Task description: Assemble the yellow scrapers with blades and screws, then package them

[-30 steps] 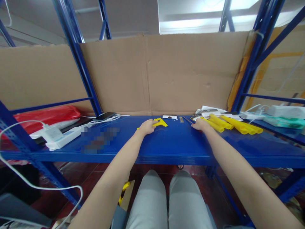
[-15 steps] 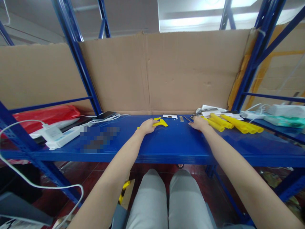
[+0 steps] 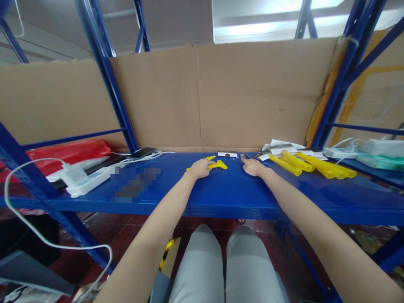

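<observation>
My left hand point(image 3: 200, 168) is closed around a yellow plastic handle point(image 3: 222, 165) whose flared end sticks out to the right. More yellow plastic point(image 3: 210, 158) shows just beyond my fingers. My right hand point(image 3: 252, 167) rests low on the blue shelf with its index finger stretched forward. That fingertip is at a small flat metallic piece point(image 3: 242, 156); whether it touches is too small to tell. A thin dark rod-like thing point(image 3: 248, 156) lies right beside it. Between my hands, toward the back, lies a white strip point(image 3: 227, 155) with a dark spot.
Several yellow tubes point(image 3: 325, 166) lie on the shelf point(image 3: 221, 195) at the right, before white papers point(image 3: 279, 147). At left are a white power strip point(image 3: 91, 183), cables, a dark phone-like thing point(image 3: 143, 152) and a red bag point(image 3: 72, 150). Cardboard point(image 3: 236, 97) walls the back.
My right hand has moved left from beside the yellow tubes to the small metallic piece. My left hand still holds the yellow handle. The view has shifted slightly.
</observation>
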Tool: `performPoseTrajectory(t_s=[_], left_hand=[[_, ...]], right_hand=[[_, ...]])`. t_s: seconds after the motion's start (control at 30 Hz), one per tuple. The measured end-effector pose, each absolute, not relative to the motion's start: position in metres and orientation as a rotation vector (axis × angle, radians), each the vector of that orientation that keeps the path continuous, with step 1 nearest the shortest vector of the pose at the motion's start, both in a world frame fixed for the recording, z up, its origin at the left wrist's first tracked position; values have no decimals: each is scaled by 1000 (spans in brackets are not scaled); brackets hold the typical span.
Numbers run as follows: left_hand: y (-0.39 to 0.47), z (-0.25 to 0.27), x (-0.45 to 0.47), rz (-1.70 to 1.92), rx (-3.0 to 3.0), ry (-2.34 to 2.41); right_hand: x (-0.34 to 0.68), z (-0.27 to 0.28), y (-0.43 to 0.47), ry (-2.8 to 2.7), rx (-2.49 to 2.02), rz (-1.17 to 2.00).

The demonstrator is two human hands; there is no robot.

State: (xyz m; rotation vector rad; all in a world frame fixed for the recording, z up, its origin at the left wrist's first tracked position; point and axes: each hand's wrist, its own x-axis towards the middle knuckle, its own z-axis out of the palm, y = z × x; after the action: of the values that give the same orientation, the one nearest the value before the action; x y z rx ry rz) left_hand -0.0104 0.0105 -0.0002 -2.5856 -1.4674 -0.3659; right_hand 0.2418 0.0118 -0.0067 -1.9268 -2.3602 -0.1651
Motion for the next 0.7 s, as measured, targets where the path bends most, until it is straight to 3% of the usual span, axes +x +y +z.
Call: performPoseTrajectory(t_s=[0.7], left_hand=[[17, -6, -6, -356, -2593, -1366]], right_hand=[[239, -13, 28, -2393, -2048, -216]])
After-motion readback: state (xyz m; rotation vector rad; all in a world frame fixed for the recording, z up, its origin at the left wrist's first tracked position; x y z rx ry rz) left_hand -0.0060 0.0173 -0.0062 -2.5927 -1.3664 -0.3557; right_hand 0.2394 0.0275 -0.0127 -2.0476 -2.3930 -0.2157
